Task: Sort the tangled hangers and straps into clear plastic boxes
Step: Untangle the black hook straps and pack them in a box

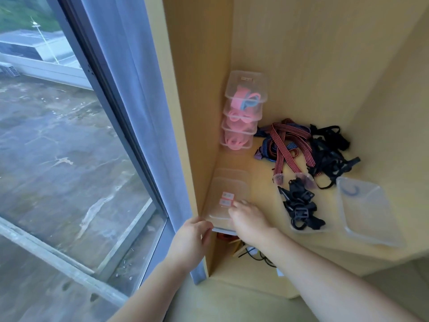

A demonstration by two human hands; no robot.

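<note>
The left hand (192,238) is gripping the near corner of a flat clear box (232,184) on the wooden shelf (262,182), while the right hand (248,217) is resting its fingertips on top beside two red-edged labels (226,199). Behind, a stack of lidded boxes (243,108) is holding pink pieces, and tangled straps (301,145) are lying beside an open box (307,231) of black clips and a loose lid (369,212).

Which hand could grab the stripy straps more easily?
The right hand. It rests on the stacked clear boxes, on the side nearer the striped straps; the left hand grips their outer corner, farther away.
</note>
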